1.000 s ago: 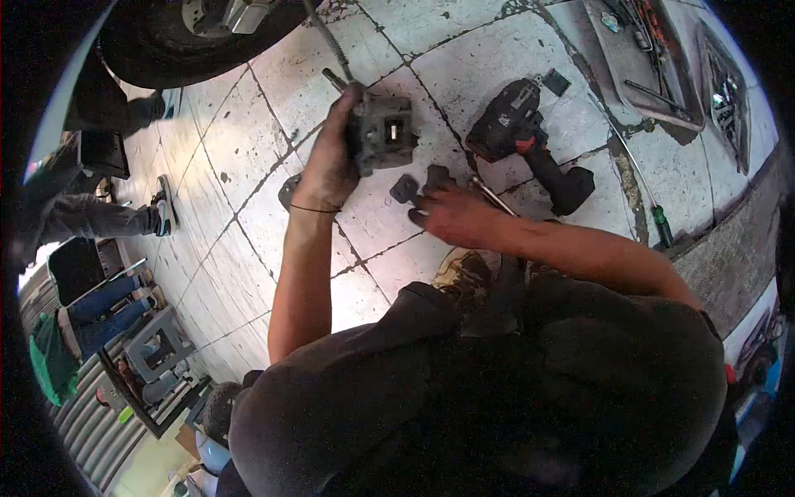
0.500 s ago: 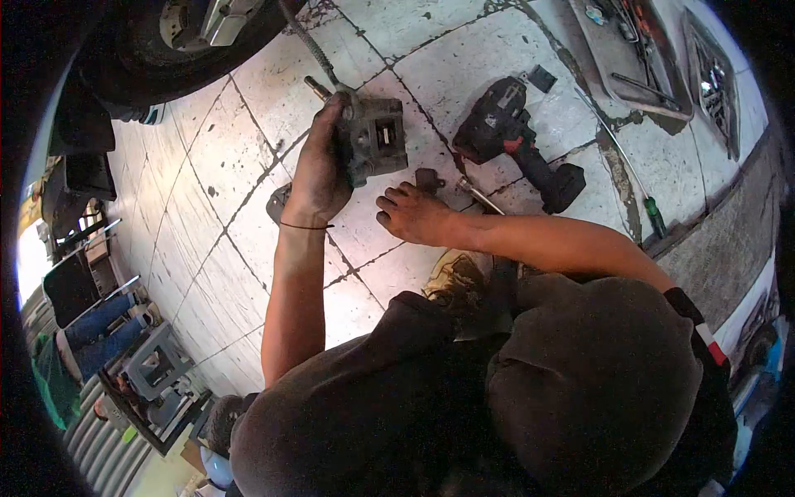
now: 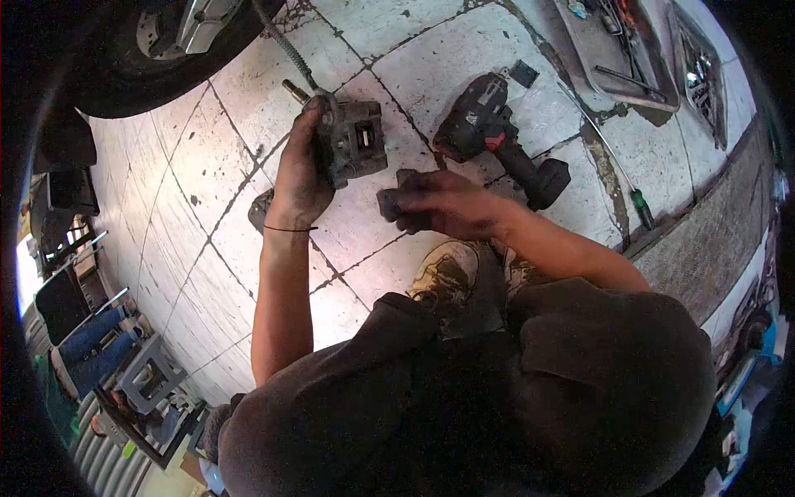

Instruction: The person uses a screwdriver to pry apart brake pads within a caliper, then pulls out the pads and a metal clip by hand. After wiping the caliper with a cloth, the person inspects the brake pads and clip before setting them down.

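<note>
My left hand (image 3: 302, 170) is wrapped around a grimy brake caliper (image 3: 358, 142), thumb on top, holding it above the tiled floor. A ribbed brake hose (image 3: 286, 48) runs from the caliper up toward the wheel. Its inner opening faces my right hand (image 3: 443, 203), which is slightly blurred and closed on a small dark brake pad (image 3: 387, 205). The fingers hide part of that pad. Behind my left wrist lies another dark flat piece (image 3: 260, 212), partly covered. A black and red impact wrench (image 3: 489, 124) lies on the floor just beyond my right hand.
A tire (image 3: 108, 74) stands at upper left. At upper right, a metal tray (image 3: 580, 50) holds tools, with a second tray (image 3: 720, 124) beside it. A green-handled screwdriver (image 3: 639, 207) lies on the tiles. Another person's jeans-clad legs (image 3: 95, 335) show at far left.
My right hand has lifted off the floor with the dark pad and turned toward the caliper. My left hand still holds the caliper. The whole view has shifted slightly.
</note>
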